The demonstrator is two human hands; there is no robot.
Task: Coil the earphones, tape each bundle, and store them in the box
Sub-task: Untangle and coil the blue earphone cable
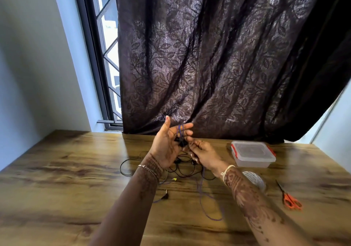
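Observation:
My left hand (167, 143) is raised above the wooden table, palm up, fingers spread, with the purple earphone cord (180, 131) looped round its fingers and black earbuds resting in the palm. My right hand (201, 151) pinches that same purple cord just below the left fingers. The rest of the cord (209, 207) trails down onto the table. Black earphones (182, 169) lie tangled on the table under my hands. A clear plastic box (252, 153) with red clips and its lid on sits to the right. A roll of tape (255, 181) lies behind my right forearm.
Orange-handled scissors (290, 200) lie at the right of the table (57, 179). A dark patterned curtain (218, 55) hangs behind the table's far edge, and a window (106, 55) is at the left.

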